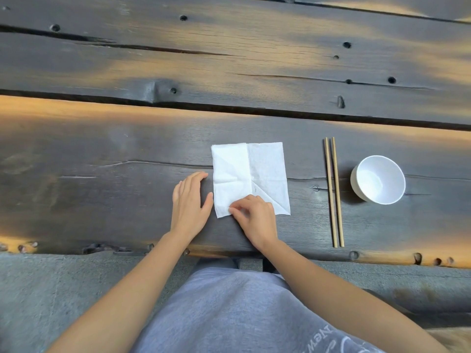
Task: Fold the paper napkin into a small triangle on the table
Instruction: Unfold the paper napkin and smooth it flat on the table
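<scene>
Fingertips of the right hand (pixel 254 217) pinch the near-left corner of the paper napkin (pixel 251 178), which lies spread as a creased square on the dark plank table (pixel 102 161), near its front edge. Just left of it, the left hand (pixel 190 202) rests flat and open on the wood, holding nothing, its thumb almost at the napkin's edge. Tissue this thin looks light, limp and easy to tear, so it is best lifted by a corner and pressed gently. Farther right lie wooden chopsticks (pixel 334 192) and a white bowl (pixel 378 179).
</scene>
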